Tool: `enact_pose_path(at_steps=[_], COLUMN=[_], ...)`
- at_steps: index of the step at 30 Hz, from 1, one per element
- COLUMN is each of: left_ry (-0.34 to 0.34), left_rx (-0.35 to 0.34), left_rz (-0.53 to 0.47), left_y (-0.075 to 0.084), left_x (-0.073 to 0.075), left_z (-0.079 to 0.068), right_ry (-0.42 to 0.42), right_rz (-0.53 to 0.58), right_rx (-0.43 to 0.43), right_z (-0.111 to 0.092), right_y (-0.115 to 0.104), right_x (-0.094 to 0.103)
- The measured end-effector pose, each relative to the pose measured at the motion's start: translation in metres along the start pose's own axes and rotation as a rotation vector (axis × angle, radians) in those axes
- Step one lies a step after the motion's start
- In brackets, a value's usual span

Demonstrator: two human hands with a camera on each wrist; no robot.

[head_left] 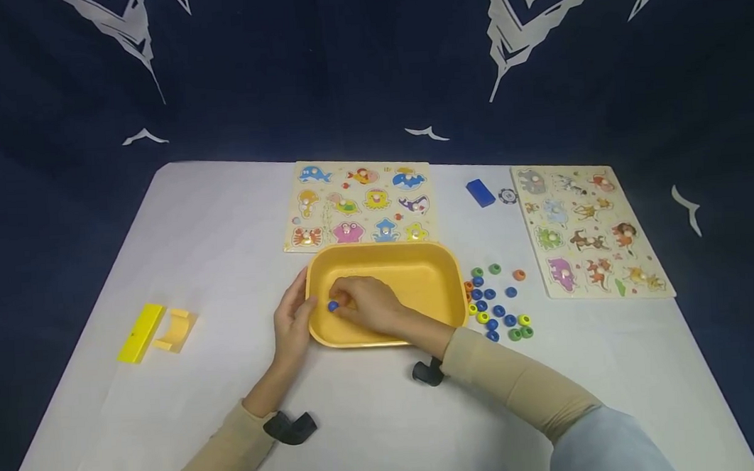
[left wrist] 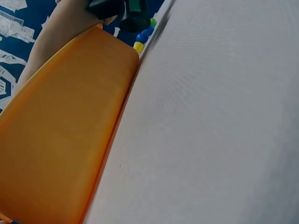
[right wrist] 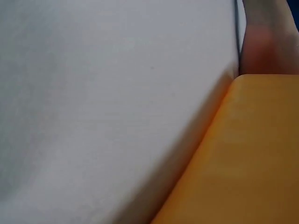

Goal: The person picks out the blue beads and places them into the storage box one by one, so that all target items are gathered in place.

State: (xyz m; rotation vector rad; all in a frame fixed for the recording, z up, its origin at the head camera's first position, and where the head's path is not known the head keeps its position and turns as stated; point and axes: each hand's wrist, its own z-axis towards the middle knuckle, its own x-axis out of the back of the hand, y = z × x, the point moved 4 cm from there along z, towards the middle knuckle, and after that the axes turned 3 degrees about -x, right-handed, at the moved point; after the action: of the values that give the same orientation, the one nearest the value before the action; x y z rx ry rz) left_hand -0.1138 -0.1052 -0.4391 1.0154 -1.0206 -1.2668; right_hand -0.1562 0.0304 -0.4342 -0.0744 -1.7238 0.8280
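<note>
A yellow tray (head_left: pixel 416 255) sits on the white table. My left hand (head_left: pixel 290 325) holds its left end, the thumb at the rim and the fingers along the outer wall. Over the left part of the tray, my right hand (head_left: pixel 371 307) pinches a small blue bead (head_left: pixel 333 306) at the tips of thumb and forefinger. Right of the tray lie several loose beads (head_left: pixel 499 311) in blue, green, yellow and orange. The left wrist view mostly catches the tray's outer wall (left wrist: pixel 70 126); the right wrist view has the tray (right wrist: pixel 247 154) too, but neither shows the bead in my fingers.
Behind the tray lies a sea-animal puzzle board (head_left: pixel 362 204); another animal board (head_left: pixel 594 231) lies at right. A blue block (head_left: pixel 480 193) and a round chip (head_left: pixel 507 196) lie between them. A yellow block (head_left: pixel 142 333) and a curved piece (head_left: pixel 176 330) lie at left.
</note>
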Motion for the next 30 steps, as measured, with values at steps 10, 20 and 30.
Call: enact_pose_path(at_steps=[10,20,30], left_ry=[0.018,0.011,0.012], left_rx=[0.041,0.038,0.041], left_rz=[-0.004,-0.047,-0.05], left_y=[-0.003,-0.004,-0.006], left_x=[-0.001,-0.001,-0.001], left_z=[-0.001,0.001,0.0], right_ry=[0.389,0.879,0.858], right_rz=[0.256,0.234,0.103], right_rx=[0.163,-0.08,-0.621], right_z=[-0.052,-0.153,-0.189], right_y=[0.009,0.127,0.21], right_x=[0.05,0.092,0.079])
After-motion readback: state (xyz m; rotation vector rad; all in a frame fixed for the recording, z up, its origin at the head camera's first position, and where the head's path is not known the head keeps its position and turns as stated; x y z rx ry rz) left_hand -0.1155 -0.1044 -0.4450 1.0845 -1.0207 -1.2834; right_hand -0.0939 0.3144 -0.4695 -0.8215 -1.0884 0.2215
